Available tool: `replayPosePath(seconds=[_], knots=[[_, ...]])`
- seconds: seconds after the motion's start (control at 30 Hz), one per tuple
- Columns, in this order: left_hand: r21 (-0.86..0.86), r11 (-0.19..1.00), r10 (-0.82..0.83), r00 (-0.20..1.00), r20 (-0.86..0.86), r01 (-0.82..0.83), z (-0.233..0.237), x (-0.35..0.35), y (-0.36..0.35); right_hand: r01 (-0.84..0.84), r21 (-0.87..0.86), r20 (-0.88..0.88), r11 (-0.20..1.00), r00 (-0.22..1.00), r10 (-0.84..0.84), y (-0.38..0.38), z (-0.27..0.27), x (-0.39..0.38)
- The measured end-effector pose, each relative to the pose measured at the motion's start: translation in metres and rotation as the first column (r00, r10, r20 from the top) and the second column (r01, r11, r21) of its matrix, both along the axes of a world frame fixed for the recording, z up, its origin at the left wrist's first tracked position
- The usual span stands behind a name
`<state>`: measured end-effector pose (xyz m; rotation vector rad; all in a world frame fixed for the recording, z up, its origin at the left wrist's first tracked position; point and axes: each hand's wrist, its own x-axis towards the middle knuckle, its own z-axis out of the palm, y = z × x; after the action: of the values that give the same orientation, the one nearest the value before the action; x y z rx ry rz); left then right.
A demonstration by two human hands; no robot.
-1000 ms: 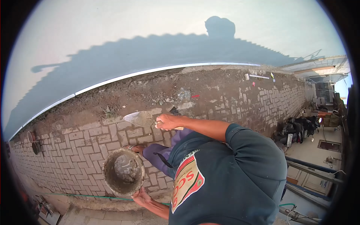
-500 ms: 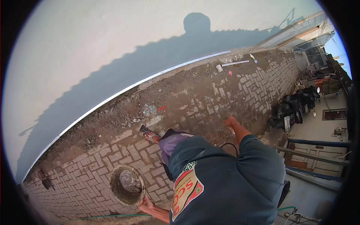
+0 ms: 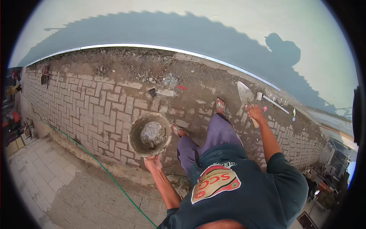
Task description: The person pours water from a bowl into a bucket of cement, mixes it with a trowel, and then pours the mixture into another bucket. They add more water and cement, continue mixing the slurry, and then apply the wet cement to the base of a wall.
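A round bucket [image 3: 140,124] with a crusted rim hangs over the paving at my left side. My left hand [image 3: 153,163] grips its near edge. Wet grey mortar [image 3: 151,133] lies in the bottom of it. On the other side, my right hand [image 3: 255,112] is wrapped around the wooden handle of a pointed trowel [image 3: 244,92]. The trowel's blade points toward the wall, apart from the bucket. Beyond the blade stands the pale wall [image 3: 145,26], with a long white strip [image 3: 183,51] running along its base.
Broken soil and rubble [image 3: 126,63] line the wall's foot. A small block [image 3: 259,96] and a straight bar [image 3: 275,104] lie near the trowel. A red object [image 3: 182,87] rests on the ground ahead. Behind the bucket, a green hose [image 3: 114,183] crosses the pavement.
My view has turned, and both feet now show, stepped apart. The right hand has swung forward toward the wall with the trowel, whose blade now shows clearly. The bucket stays in my left hand.
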<state>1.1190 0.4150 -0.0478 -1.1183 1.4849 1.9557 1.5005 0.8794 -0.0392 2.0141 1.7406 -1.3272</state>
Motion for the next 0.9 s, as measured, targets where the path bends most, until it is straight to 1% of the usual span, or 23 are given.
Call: replayPosePath(seconds=[0.03,0.07,0.1,0.17,0.2,0.27,0.3,0.33,0.37,0.4,0.47,0.53,0.57,0.63,0.67,0.7,0.73,0.77,0.8,0.87,0.9], knots=[[-0.028,0.999,-0.031,0.999,0.020,0.031,-0.016,0.017,0.009,-0.035,-0.026,0.007,0.999,0.999,0.036,0.012,0.008,-0.004],[-0.052,0.997,-0.057,0.998,0.040,0.059,-0.026,0.034,0.019,-0.036,-0.016,-0.081,0.999,0.996,0.035,0.024,0.013,-0.011],[-0.070,0.997,-0.018,0.999,0.040,0.021,-0.033,0.047,0.028,-0.034,-0.001,-0.174,0.999,0.984,0.033,0.036,0.011,-0.019],[-0.080,0.989,-0.129,0.992,-0.017,0.127,-0.053,0.079,0.057,-0.140,-0.075,-0.201,0.987,0.972,0.123,0.061,-0.007,-0.018],[-0.077,0.994,-0.084,0.996,-0.027,0.082,-0.062,0.092,0.086,-0.185,-0.070,-0.211,0.980,0.963,0.167,0.076,-0.022,-0.019],[-0.043,0.988,-0.149,0.989,0.003,0.149,-0.071,0.109,0.129,-0.318,-0.068,-0.156,0.946,0.940,0.304,0.088,-0.055,-0.009],[-0.047,0.985,-0.167,0.986,-0.013,0.166,-0.092,0.118,0.143,-0.315,-0.106,-0.146,0.943,0.943,0.299,0.089,-0.071,0.002],[-0.069,0.985,-0.159,0.987,0.012,0.159,-0.114,0.130,0.149,-0.460,-0.022,-0.094,0.888,0.885,0.456,0.095,-0.086,0.012],[-0.057,0.978,-0.199,0.979,0.037,0.201,-0.145,0.135,0.161,-0.603,0.079,-0.037,0.794,0.794,0.607,0.112,-0.104,0.011],[-0.037,0.969,-0.241,0.969,0.056,0.243,-0.169,0.136,0.182,-0.617,0.081,-0.036,0.783,0.783,0.621,0.125,-0.118,0.009],[0.002,0.976,-0.216,0.974,0.060,0.217,-0.222,0.138,0.213,-0.630,-0.036,-0.081,0.776,0.776,0.626,0.133,-0.148,0.010],[0.023,0.941,-0.338,0.936,0.104,0.337,-0.282,0.147,0.234,-0.651,-0.055,-0.049,0.757,0.759,0.649,0.145,-0.201,0.014],[0.023,0.942,-0.336,0.934,0.118,0.336,-0.310,0.149,0.248,-0.667,-0.098,-0.038,0.739,0.744,0.667,0.155,-0.222,0.009],[0.061,0.921,-0.389,0.916,0.098,0.385,-0.364,0.152,0.271,-0.686,-0.185,-0.025,0.704,0.719,0.694,0.168,-0.268,0.003],[0.108,0.917,-0.393,0.916,0.080,0.384,-0.397,0.153,0.273,-0.716,-0.122,-0.045,0.687,0.696,0.717,0.173,-0.292,0.001],[0.127,0.915,-0.394,0.917,0.065,0.384,-0.419,0.151,0.283,-0.741,-0.060,-0.065,0.669,0.672,0.738,0.179,-0.315,-0.003],[0.146,0.912,-0.394,0.918,0.051,0.383,-0.440,0.150,0.293,-0.759,-0.048,-0.061,0.649,0.651,0.757,0.183,-0.331,-0.010],[0.144,0.912,-0.394,0.919,0.035,0.385,-0.443,0.145,0.312,-0.776,-0.031,-0.053,0.630,0.630,0.775,0.186,-0.342,-0.018],[0.139,0.916,-0.388,0.919,0.065,0.377,-0.452,0.143,0.319,-0.778,-0.061,-0.049,0.625,0.627,0.777,0.189,-0.350,-0.026],[0.133,0.889,-0.445,0.895,0.029,0.438,-0.472,0.136,0.323,-0.799,-0.063,-0.098,0.599,0.602,0.793,0.194,-0.367,-0.045],[0.123,0.897,-0.432,0.901,0.034,0.425,-0.483,0.131,0.319,-0.829,0.037,-0.105,0.558,0.552,0.828,0.194,-0.384,-0.047]])
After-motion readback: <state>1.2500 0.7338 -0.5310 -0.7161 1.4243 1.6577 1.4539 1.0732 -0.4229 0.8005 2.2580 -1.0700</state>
